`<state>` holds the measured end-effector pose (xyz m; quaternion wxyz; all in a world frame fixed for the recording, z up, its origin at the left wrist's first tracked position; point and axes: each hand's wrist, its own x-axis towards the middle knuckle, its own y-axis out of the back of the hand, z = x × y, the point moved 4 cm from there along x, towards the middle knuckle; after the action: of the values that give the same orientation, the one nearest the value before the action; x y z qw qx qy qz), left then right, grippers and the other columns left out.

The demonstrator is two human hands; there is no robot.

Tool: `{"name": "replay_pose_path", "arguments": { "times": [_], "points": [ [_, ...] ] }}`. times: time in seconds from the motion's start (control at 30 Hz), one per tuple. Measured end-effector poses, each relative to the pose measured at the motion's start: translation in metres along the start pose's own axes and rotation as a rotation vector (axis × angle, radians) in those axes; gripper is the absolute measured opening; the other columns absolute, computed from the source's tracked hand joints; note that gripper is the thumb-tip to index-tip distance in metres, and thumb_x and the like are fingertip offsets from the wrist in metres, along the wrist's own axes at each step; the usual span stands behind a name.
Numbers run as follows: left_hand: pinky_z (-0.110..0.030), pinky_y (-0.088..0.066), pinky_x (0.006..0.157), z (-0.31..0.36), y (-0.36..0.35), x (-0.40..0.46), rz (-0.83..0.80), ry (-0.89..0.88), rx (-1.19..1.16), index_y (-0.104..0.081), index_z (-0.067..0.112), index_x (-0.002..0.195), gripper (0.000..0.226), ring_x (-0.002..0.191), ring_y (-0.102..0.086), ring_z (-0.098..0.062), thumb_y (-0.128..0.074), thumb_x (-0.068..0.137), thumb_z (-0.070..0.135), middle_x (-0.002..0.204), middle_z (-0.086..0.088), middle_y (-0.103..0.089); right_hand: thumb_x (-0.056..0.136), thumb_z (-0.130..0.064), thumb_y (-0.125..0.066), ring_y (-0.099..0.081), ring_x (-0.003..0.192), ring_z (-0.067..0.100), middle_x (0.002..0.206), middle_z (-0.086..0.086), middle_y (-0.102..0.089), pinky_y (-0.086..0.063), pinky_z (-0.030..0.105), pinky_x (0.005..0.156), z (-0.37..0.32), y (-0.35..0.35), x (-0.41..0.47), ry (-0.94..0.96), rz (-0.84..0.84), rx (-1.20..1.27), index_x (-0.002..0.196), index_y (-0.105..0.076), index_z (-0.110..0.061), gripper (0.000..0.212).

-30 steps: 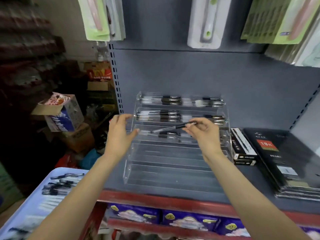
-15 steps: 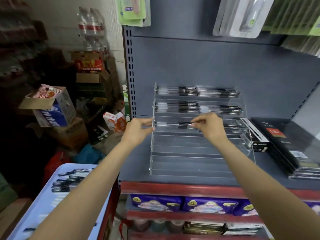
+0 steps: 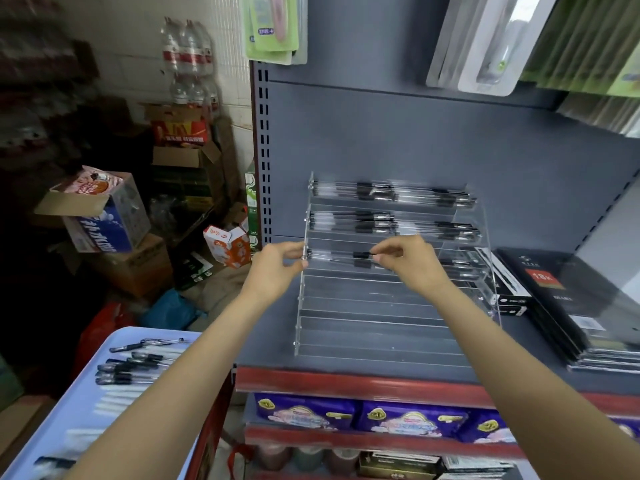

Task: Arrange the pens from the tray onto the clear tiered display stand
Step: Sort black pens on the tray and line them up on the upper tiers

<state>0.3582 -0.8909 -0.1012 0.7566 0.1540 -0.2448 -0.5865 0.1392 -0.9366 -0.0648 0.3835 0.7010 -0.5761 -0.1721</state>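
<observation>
A clear tiered display stand (image 3: 381, 327) sits on the grey shelf. Its top two tiers hold rows of black pens (image 3: 391, 194). On the third tier lies a black pen (image 3: 341, 258). My right hand (image 3: 403, 261) pinches that pen's right end, and my left hand (image 3: 278, 268) touches the stand's left edge at the pen's tip. More pens lie on the third tier to the right, behind my right hand. The lower tiers hold nothing. At the lower left a light blue tray (image 3: 69, 420) carries several loose pens (image 3: 135, 363).
Black notebooks (image 3: 568, 306) and a black-and-white box (image 3: 502, 282) lie right of the stand. Packaged goods hang above. Cardboard boxes (image 3: 104, 216) and bottled water are stacked at the left. The red shelf edge (image 3: 346, 382) runs below, with purple packets underneath.
The pen has come down from a tilted hold above the third tier to lie flat on it. My left hand moved to the stand's left edge. The view shifted left.
</observation>
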Motion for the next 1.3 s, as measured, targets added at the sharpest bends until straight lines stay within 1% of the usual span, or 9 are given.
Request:
{"name": "replay_pose_path", "arguments": {
  "times": [0.1,0.3,0.47,0.57,0.7,0.87,1.0,1.13,1.3],
  "points": [
    [-0.024,-0.044,0.093,0.006,0.007,-0.012,0.071,-0.027,-0.034,-0.06,0.016,0.119,0.033,0.105,-0.059,-0.012,-0.064,0.087,0.019,0.114,0.002,-0.064,0.085,-0.012,-0.066,-0.059,0.081,0.007,0.09,-0.004,-0.067,-0.038,-0.003,0.066,-0.012,-0.006,-0.016,0.035,0.067,0.079,0.096,-0.072,-0.014,0.013],
    [-0.028,-0.05,0.083,-0.01,0.033,-0.057,0.13,-0.025,-0.045,-0.065,0.022,0.1,0.013,0.088,-0.063,-0.011,-0.061,0.088,0.018,0.092,0.005,-0.067,0.083,-0.011,-0.068,-0.059,0.078,0.006,0.087,-0.008,-0.066,-0.04,0.001,0.071,-0.041,-0.054,-0.053,0.078,-0.03,0.198,0.094,-0.071,-0.013,0.012],
    [-0.023,-0.046,0.076,-0.047,0.056,-0.119,0.241,0.069,0.046,-0.065,0.018,0.099,0.011,0.08,-0.059,-0.003,-0.058,0.091,0.015,0.088,0.005,-0.065,0.085,-0.015,-0.066,-0.06,0.082,0.004,0.091,-0.009,-0.066,-0.044,0.008,0.072,-0.066,-0.119,-0.088,0.116,-0.208,0.274,0.097,-0.071,-0.016,0.013],
    [-0.029,-0.047,0.077,-0.079,0.061,-0.164,0.279,0.191,0.129,-0.062,0.021,0.101,0.011,0.084,-0.06,-0.013,-0.055,0.093,0.022,0.09,0.0,-0.065,0.087,-0.014,-0.064,-0.061,0.084,0.009,0.098,-0.001,-0.07,-0.046,0.013,0.075,-0.078,-0.163,-0.116,0.127,-0.354,0.313,0.101,-0.07,-0.013,0.015],
    [-0.03,-0.043,0.073,-0.134,0.072,-0.227,0.289,0.367,0.273,-0.063,0.011,0.111,0.021,0.08,-0.055,-0.02,-0.052,0.095,0.018,0.101,-0.011,-0.067,0.09,-0.015,-0.06,-0.065,0.093,0.015,0.108,0.004,-0.069,-0.044,0.016,0.074,-0.086,-0.231,-0.157,0.163,-0.56,0.255,0.107,-0.068,-0.012,0.018],
    [-0.045,-0.044,0.087,-0.205,0.1,-0.291,0.156,0.518,0.467,-0.056,0.003,0.121,0.03,0.112,-0.051,-0.036,-0.039,0.097,0.004,0.128,-0.017,-0.053,0.097,-0.017,-0.049,-0.05,0.125,0.023,0.138,0.007,-0.051,-0.041,0.035,0.103,-0.09,-0.311,-0.203,0.117,-0.782,0.149,0.134,-0.049,-0.012,0.037],
    [-0.043,-0.04,0.098,-0.24,0.13,-0.311,0.071,0.52,0.57,-0.044,0.006,0.136,0.043,0.127,-0.042,-0.034,-0.042,0.093,0.003,0.142,-0.015,-0.042,0.099,-0.019,-0.046,-0.047,0.125,0.031,0.152,0.007,-0.031,-0.042,0.043,0.102,-0.105,-0.358,-0.222,0.081,-0.813,0.078,0.146,-0.029,-0.018,0.051],
    [-0.034,-0.029,0.11,-0.27,0.154,-0.312,-0.067,0.458,0.656,-0.031,0.01,0.144,0.049,0.141,-0.026,-0.021,-0.041,0.097,0.016,0.153,-0.008,-0.026,0.098,-0.017,-0.047,-0.032,0.134,0.027,0.145,0.007,-0.035,-0.032,0.039,0.11,-0.129,-0.388,-0.216,0.138,-0.64,-0.022,0.143,-0.035,-0.016,0.047],
    [-0.04,-0.029,0.111,-0.3,0.172,-0.304,-0.175,0.45,0.66,-0.028,0.015,0.146,0.049,0.143,-0.02,-0.019,-0.039,0.099,0.023,0.156,-0.002,-0.02,0.098,-0.014,-0.045,-0.036,0.125,0.025,0.131,0.008,-0.044,-0.042,0.038,0.095,-0.147,-0.415,-0.206,0.21,-0.569,-0.22,0.133,-0.046,-0.013,0.035]
  ]
}}
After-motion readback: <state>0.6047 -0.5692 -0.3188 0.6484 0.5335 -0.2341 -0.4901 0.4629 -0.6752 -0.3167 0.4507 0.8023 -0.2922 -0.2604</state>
